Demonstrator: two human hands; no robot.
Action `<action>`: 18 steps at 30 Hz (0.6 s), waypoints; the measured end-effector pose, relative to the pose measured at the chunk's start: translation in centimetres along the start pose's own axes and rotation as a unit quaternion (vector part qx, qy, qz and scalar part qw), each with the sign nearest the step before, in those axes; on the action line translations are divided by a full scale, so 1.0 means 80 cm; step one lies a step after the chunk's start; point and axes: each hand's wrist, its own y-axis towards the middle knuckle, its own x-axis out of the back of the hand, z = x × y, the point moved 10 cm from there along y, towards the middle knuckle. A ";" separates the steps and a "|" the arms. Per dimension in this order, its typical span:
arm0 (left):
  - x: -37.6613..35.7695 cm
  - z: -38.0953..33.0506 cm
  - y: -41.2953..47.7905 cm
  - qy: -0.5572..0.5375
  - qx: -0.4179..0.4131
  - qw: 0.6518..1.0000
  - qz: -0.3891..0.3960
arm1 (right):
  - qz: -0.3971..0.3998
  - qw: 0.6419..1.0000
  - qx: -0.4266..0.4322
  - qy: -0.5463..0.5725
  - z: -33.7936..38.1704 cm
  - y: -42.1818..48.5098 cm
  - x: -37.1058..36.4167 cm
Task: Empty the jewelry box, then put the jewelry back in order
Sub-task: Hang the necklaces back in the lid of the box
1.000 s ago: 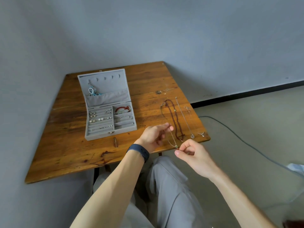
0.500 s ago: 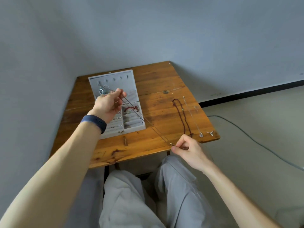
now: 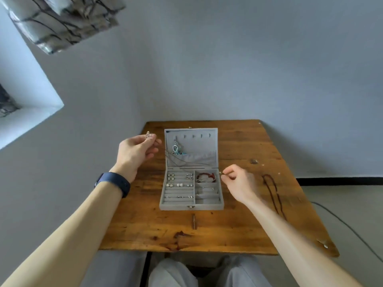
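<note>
Our left hand (image 3: 135, 151) and right hand (image 3: 238, 182), fingers closed, pinched the chain (image 3: 175, 160) spread over the box (image 3: 176, 206), likely to hang it untangled.

My jewelry box (image 3: 191, 206) is pale grey, with a red bracelet (image 3: 206, 176), a turquoise charm (image 3: 176, 150) and a thin dark-grey necklace (image 3: 182, 161) across its lid. The table (image 3: 238, 230) is orange-brown wood with dark stains, my watch band (image 3: 116, 183) navy, the far-left curtain (image 3: 62, 19) grey with black branching lines
</note>
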 end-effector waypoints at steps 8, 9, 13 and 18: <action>-0.007 -0.100 0.055 -0.085 -0.071 0.994 0.004 | -0.013 0.988 0.132 -0.074 0.113 0.127 -0.039; -0.012 -0.110 0.061 -0.098 -0.074 0.992 0.007 | -0.011 0.985 0.145 -0.095 0.120 0.135 -0.047; -0.041 -0.132 0.080 -0.116 -0.076 0.990 0.028 | 0.005 0.970 0.184 -0.161 0.134 0.150 -0.074; -0.066 -0.124 0.097 -0.101 -0.072 0.992 0.033 | 0.036 0.963 0.191 -0.186 0.128 0.158 -0.090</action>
